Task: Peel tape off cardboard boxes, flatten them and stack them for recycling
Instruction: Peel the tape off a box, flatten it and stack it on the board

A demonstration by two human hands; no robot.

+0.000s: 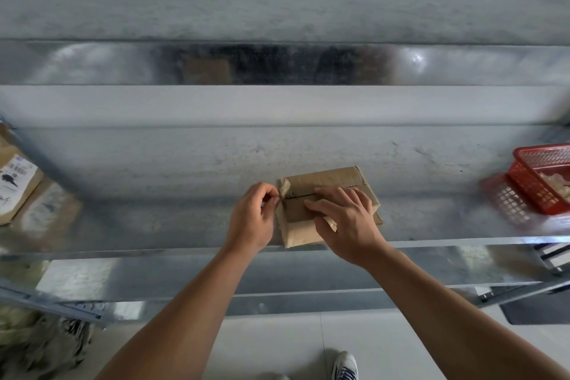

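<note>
A small brown cardboard box (pixel 327 182) lies on the metal shelf (pixel 185 163), near its front edge. A strip of pale tape (pixel 285 188) curls up from the box's left end. My left hand (pixel 251 216) pinches that tape end between thumb and fingers at the box's left side. My right hand (pixel 342 219) rests flat on top of the box, fingers spread, pressing it down. The box's seam shows as a dark slit between my two hands.
A red plastic basket (pixel 536 182) with pale scraps stands at the right end of the shelf. Labelled cardboard packages (pixel 18 188) lie at the left end. Below the shelf are a lower metal level, a tiled floor and my shoe (pixel 345 367).
</note>
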